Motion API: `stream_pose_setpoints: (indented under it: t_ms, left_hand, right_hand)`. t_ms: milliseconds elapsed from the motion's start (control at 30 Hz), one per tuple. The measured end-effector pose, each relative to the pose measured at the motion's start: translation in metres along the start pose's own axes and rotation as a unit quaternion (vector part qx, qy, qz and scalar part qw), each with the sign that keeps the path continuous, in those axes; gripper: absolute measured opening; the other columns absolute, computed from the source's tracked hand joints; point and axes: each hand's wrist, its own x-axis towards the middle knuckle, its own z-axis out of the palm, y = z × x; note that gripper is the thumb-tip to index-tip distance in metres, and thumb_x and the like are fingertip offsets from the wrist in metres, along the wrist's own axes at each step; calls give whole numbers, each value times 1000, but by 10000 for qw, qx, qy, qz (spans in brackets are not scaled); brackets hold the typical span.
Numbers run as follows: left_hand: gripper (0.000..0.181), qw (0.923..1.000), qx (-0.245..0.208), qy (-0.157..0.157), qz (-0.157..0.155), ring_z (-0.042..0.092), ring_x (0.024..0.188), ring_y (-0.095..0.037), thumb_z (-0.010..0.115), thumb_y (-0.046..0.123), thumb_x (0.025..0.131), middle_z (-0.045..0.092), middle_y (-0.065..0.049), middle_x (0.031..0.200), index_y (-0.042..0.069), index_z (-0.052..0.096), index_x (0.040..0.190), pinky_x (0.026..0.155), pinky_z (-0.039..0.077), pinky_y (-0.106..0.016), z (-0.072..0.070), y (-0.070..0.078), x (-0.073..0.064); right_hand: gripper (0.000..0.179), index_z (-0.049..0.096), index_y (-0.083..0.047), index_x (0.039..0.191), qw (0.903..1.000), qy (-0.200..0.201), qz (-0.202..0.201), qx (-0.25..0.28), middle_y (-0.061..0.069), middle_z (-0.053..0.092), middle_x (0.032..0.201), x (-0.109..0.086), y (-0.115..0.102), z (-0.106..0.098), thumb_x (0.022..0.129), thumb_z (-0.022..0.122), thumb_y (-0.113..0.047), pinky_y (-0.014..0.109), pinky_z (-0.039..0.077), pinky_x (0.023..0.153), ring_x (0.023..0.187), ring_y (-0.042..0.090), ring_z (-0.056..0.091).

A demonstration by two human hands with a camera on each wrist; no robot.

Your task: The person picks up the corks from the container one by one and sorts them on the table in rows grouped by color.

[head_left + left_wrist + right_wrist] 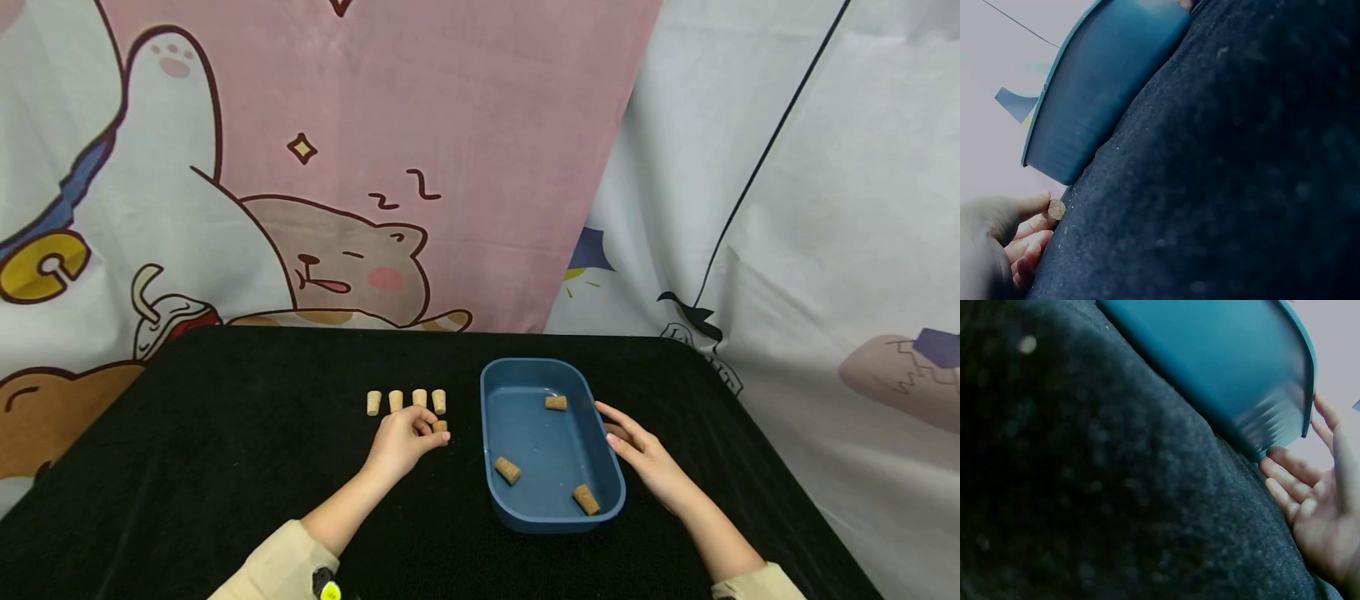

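Observation:
Between thumb and fingers my left hand [403, 439] pinches a cork [440, 426], low over the black cloth; the cork's round end [1056, 209] shows in the left wrist view. Just beyond the hand several pale tapered corks stand in a row, the leftmost cork [373, 403] and the rightmost cork [439, 402] at its ends. To the right sits a blue plastic tub [551, 442] with three browner corks lying inside: one cork [556, 402] at the back, one [507, 470] at left, one [586, 499] at front right. Loosely extended fingers of my right hand [651, 463] touch the tub's right side.
A black cloth [247, 467] covers the table. Behind it hangs a printed curtain [510, 167] with cartoon animals, and pale fabric [847, 250] hangs along the right side. A dark band with a yellow-green face [328, 588] sits at the left cuff.

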Motion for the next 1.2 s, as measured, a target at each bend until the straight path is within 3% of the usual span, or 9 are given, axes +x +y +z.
stream_pose_setpoints:
  t_ms: [500, 767, 867, 1000, 1100, 1200]
  left_hand:
    - [23, 9998, 203, -80, -44, 53, 60, -9, 78, 20, 80, 58, 4, 69, 5, 68, 94, 54, 45, -27, -5, 7, 2]
    - [17, 9990, 53, -173, 411, 55, 67, -12, 77, 14, 82, 59, 5, 77, 7, 70, 95, 57, 48, -27, -27, 32, 3]
    - [16, 9967, -126, -412, 693, 56, 70, -13, 75, 14, 83, 62, 4, 83, 10, 69, 97, 59, 49, -28, -34, 45, 3]
    - [20, 9889, -313, -943, 1106, 57, 78, -16, 73, 17, 85, 65, -3, 93, 13, 68, 104, 62, 50, -30, -39, 60, 4]
    - [24, 9773, -339, -1500, 1456, 58, 86, -19, 72, 19, 87, 65, -4, 102, 14, 68, 110, 68, 49, -31, -38, 70, 7]
    - [28, 9608, -204, -2049, 1855, 57, 95, -18, 72, 19, 87, 64, 0, 106, 14, 67, 114, 76, 48, -32, -35, 81, 13]
  right_hand:
    - [50, 26, -10, 151, 10000, -4, 26, -15, 31, 40, 139, -1, 0, -1, 104, 40, -18, 41, 51, 86, 115, 34, 55]
    - [49, 26, -11, 151, 10000, -31, -6, -1, 30, 41, 139, 0, 1, -1, 104, 40, -17, 39, 51, 86, 112, 21, 58]
    - [49, 26, -12, 151, 10000, -42, -18, -1, 31, 40, 139, 0, 2, -1, 104, 39, -17, 37, 51, 85, 112, 21, 58]
    - [49, 27, -12, 151, 10000, 7, 21, -10, 31, 41, 138, 0, 2, 0, 104, 40, -17, 38, 51, 85, 114, 32, 56]
    - [49, 27, -12, 151, 10000, 19, 57, -26, 31, 41, 138, 0, 1, 0, 104, 40, -17, 42, 50, 86, 115, 40, 53]
    - [50, 27, -12, 151, 10000, 33, 82, -29, 31, 41, 138, 1, 0, 1, 103, 41, -18, 43, 50, 86, 116, 42, 52]
